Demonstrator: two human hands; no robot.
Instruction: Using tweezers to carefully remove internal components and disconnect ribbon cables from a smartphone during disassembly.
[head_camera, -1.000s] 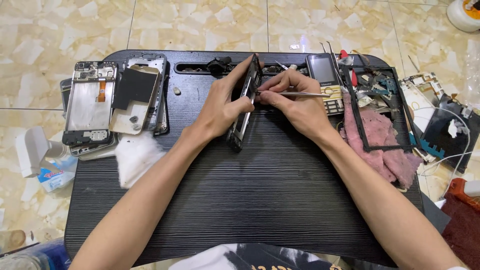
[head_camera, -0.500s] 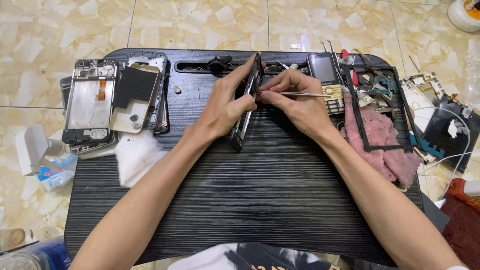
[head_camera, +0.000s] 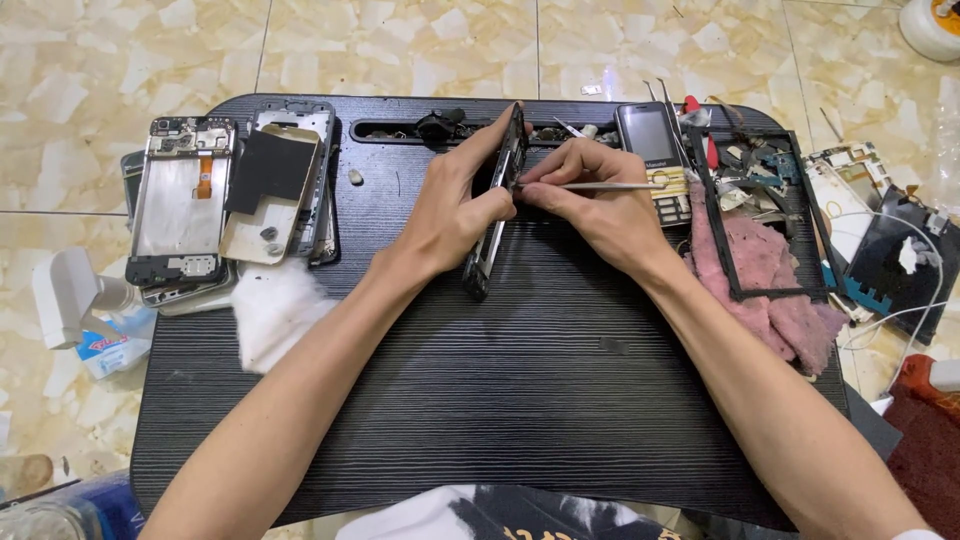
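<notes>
My left hand (head_camera: 455, 210) grips a dark phone frame (head_camera: 497, 205), standing it on its long edge on the black ribbed lap desk (head_camera: 500, 400). My right hand (head_camera: 600, 205) pinches thin metal tweezers (head_camera: 590, 185), their tip touching the phone frame near its upper part. Both hands meet over the far middle of the desk.
Several opened phone bodies (head_camera: 225, 195) lie stacked at the desk's left, with a white cotton wad (head_camera: 270, 310) below them. A small keypad phone (head_camera: 655, 150), a black bezel (head_camera: 760, 220) on a pink cloth (head_camera: 770, 285), and loose parts sit right. Tiled floor surrounds the desk.
</notes>
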